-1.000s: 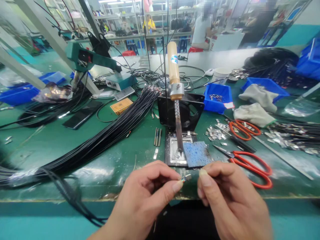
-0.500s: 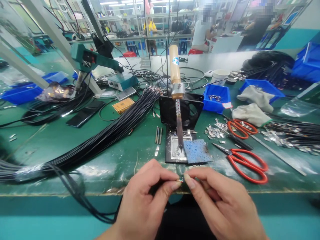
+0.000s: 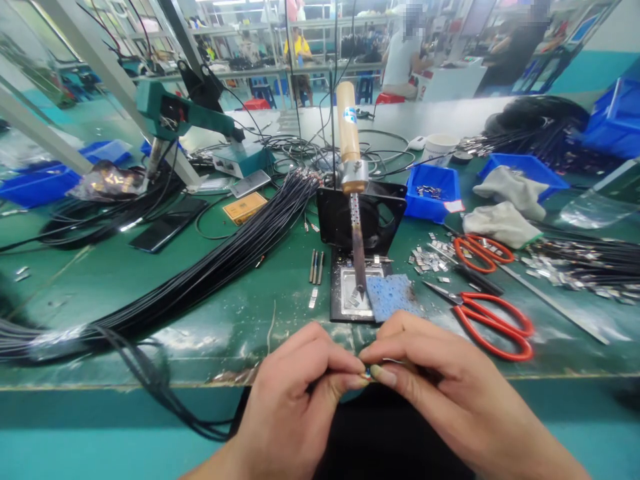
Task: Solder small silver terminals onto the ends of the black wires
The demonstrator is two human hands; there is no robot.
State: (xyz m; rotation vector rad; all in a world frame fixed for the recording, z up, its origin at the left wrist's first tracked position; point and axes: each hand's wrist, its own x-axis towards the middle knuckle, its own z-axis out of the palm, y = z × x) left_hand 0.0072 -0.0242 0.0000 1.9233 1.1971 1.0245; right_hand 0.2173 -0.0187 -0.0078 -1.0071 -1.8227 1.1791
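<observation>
My left hand [image 3: 300, 393] and my right hand [image 3: 435, 377] meet at the table's front edge, fingertips almost touching. Both pinch at a tiny bit of thin coloured wires [image 3: 369, 373], which shows orange, white and blue between the fingertips; the fingers hide most of it. Several black cables [image 3: 165, 400] droop over the edge and pass behind my left wrist. Just beyond my hands lie a blue sponge [image 3: 393, 298] and a soldering iron [image 3: 359, 253] with a wooden handle, clamped tip down over a small metal tray [image 3: 345, 303].
Red-handled scissors [image 3: 495, 323] lie right of my right hand, a second pair behind them. A thick black cable bundle [image 3: 210, 280] crosses the left side. A black fan [image 3: 330, 213], a blue bin [image 3: 433, 200] and loose metal connectors [image 3: 430, 257] sit farther back. Other people work in the background.
Both hands have come slightly lower and closer to me. My right fingers have shifted over the coloured wires, the index now nearer the left fingertips. Other things lie as before.
</observation>
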